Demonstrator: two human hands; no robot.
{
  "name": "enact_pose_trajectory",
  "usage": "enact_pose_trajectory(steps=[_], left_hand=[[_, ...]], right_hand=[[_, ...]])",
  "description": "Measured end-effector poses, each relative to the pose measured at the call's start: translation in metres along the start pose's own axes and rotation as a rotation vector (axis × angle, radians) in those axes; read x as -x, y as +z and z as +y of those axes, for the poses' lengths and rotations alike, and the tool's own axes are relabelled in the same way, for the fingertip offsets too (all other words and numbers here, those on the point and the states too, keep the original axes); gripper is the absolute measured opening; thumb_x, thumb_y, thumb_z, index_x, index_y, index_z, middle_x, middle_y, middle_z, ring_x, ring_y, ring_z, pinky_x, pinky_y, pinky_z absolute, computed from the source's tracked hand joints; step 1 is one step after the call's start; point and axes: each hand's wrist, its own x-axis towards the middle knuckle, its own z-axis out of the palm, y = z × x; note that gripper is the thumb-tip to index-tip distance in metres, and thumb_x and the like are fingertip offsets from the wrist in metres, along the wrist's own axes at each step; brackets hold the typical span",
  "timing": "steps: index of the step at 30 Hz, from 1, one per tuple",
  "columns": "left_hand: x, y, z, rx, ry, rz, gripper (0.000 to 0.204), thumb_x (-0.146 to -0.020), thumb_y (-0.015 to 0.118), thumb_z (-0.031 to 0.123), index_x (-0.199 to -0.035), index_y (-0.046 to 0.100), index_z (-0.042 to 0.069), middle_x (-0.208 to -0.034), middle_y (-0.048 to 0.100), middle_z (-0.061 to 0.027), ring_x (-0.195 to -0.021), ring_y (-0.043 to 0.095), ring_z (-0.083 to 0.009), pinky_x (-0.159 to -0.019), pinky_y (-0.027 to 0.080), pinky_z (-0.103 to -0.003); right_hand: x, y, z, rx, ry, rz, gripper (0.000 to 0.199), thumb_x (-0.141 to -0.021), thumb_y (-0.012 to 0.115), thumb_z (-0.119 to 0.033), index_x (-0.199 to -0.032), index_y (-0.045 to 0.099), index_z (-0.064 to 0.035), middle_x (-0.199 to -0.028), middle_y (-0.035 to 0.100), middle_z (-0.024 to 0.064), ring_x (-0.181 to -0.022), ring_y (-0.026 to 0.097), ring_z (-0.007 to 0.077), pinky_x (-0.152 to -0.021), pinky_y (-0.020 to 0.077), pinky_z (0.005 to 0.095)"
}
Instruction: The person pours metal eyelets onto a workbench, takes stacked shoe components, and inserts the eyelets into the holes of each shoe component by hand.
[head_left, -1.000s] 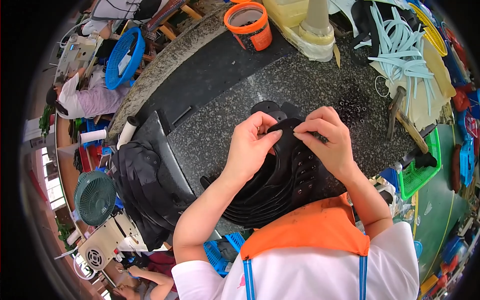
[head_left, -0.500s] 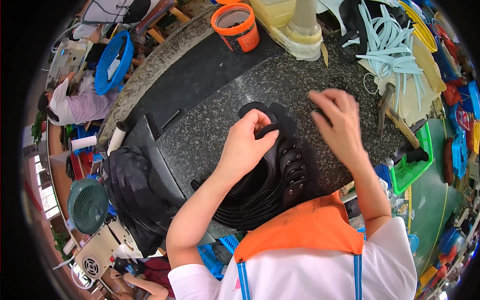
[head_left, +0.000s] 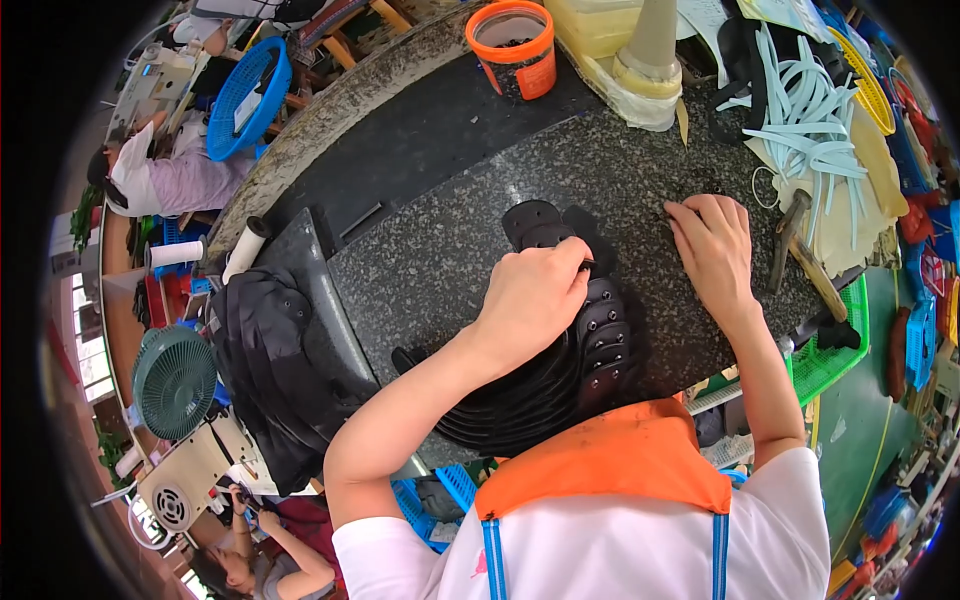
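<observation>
A stack of black curved pieces lies in front of me at the stone table's near edge, overlapping like scales. Small shiny metal studs dot their ends. My left hand is closed on a black piece at the top of the stack; its fingers hide most of what they grip. Just beyond that hand, the rounded dark end of a piece lies on the stone. To the right, my right hand rests on the speckled tabletop, fingers bent loosely and apart from the stack. Nothing shows in it.
An orange tub of small dark bits stands at the far side. At right lie pale blue strips and a wooden-handled hammer, above a green basket. Black cloth pieces hang at left. Other people sit at machines.
My left hand has moved over the stack and turned knuckles up, still gripping a black piece. My right hand has come down onto the stone. The whole view has shifted slightly.
</observation>
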Motion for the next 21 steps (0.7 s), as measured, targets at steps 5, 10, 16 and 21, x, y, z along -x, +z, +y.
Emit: enact_pose_trajectory(steps=[5, 10, 16, 21], left_hand=[[-0.007, -0.015, 0.002, -0.097, -0.01, -0.135, 0.021, -0.086, 0.062, 0.019, -0.099, 0.066, 0.002, -0.076, 0.068, -0.018, -0.074, 0.068, -0.0371, -0.067, 0.052, -0.045], [-0.014, -0.014, 0.01, -0.443, -0.06, -0.17, 0.021, -0.083, 0.063, 0.02, -0.092, 0.065, 0.001, -0.076, 0.068, -0.0188, -0.075, 0.068, -0.0387, -0.07, 0.054, -0.049], [-0.016, -0.023, -0.002, 0.045, -0.06, -0.181, 0.022, -0.082, 0.064, 0.017, -0.097, 0.065, 0.0, -0.077, 0.066, -0.0147, -0.072, 0.066, -0.0257, -0.067, 0.05, -0.038], [-0.017, -0.022, -0.016, 0.196, -0.128, -0.207, 0.018, -0.082, 0.067, 0.012, -0.095, 0.063, 0.0, -0.075, 0.062, -0.0112, -0.069, 0.061, -0.0198, -0.064, 0.047, -0.034]], right_hand=[[-0.006, -0.004, -0.004, 0.032, 0.011, -0.045, 0.02, -0.08, 0.07, -0.005, -0.1, 0.071, -0.0058, -0.094, 0.059, 0.0042, -0.094, 0.057, 0.024, -0.089, 0.0435, 0.039], [-0.005, -0.002, -0.005, 0.072, -0.015, -0.027, 0.02, -0.079, 0.071, -0.007, -0.099, 0.071, -0.0073, -0.092, 0.06, 0.0036, -0.094, 0.057, 0.0244, -0.09, 0.0432, 0.0394], [-0.004, 0.001, 0.003, -0.061, 0.067, -0.04, 0.013, -0.078, 0.073, -0.009, -0.089, 0.066, -0.0091, -0.088, 0.06, 0.0027, -0.094, 0.057, 0.0246, -0.09, 0.042, 0.0402], [-0.007, 0.001, 0.001, -0.069, 0.053, -0.042, 0.013, -0.078, 0.073, -0.01, -0.087, 0.065, -0.0102, -0.088, 0.06, 0.0027, -0.094, 0.057, 0.0251, -0.09, 0.0415, 0.041]])
